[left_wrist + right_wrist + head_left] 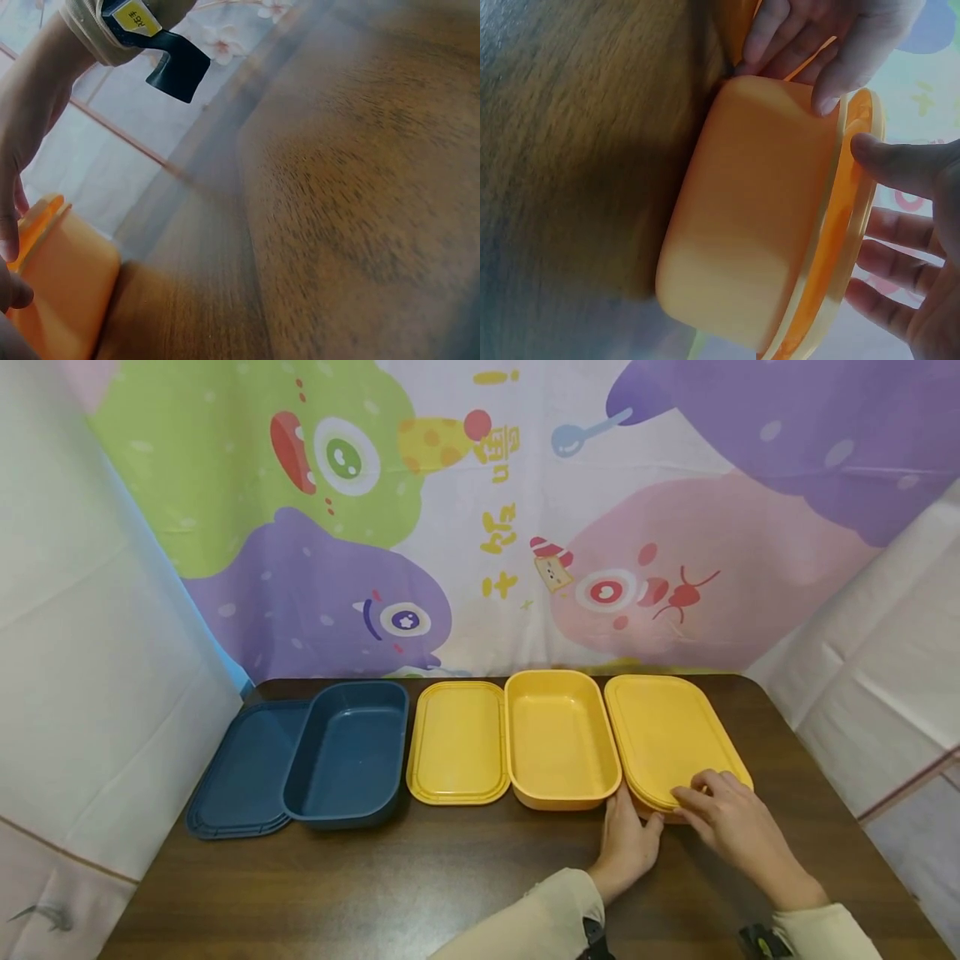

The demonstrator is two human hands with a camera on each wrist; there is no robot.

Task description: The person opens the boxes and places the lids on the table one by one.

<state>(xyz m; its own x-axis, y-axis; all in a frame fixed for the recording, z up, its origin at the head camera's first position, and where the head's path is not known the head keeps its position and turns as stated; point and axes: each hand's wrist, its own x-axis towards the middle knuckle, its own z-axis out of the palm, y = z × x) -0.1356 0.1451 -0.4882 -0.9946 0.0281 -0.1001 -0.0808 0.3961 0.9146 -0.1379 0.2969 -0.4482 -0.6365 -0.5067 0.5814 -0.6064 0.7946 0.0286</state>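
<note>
At the right end of the table a yellow lid (663,731) lies over a yellow-orange food container (742,210). Along the near side a gap shows between lid and rim in the right wrist view. My left hand (628,845) holds the container's near left corner, thumb on the front wall and fingers round the side. With my right hand (738,831) I pinch the lid's near edge, thumb at its rim and fingertips on top. Left of the hands stands an open yellow container (562,739), with another yellow lid (459,743) beside it.
Farther left stands an open dark blue container (348,756), partly over a dark blue lid (243,777). A printed cloth (480,635) hangs behind the brown table (360,893). Pale cloth walls flank both sides.
</note>
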